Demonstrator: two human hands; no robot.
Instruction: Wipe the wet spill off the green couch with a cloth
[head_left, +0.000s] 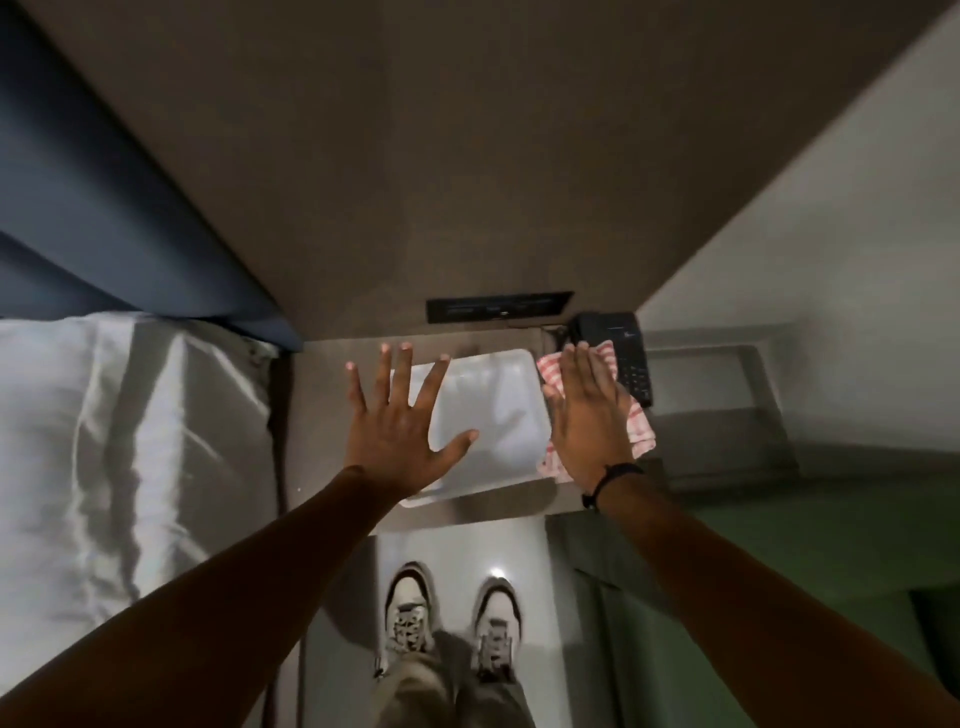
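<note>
Cloth (636, 426), red-and-white striped, lies on the tabletop (332, 467) beside a white tray (493, 415); my right hand (587, 415) hovers flat above it, left hand (400, 421) splayed, neither grip holding anything.

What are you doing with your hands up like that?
A person stands at a small table between a bed and a green couch. Both hands are stretched out flat, holding nothing. The left hand is spread over a white tray. The right hand is over a red and white checked cloth lying beside the tray, next to a black phone. Whether it touches the cloth is unclear. The cloth has not been picked up, so no wiping of the couch has begun.
</note>
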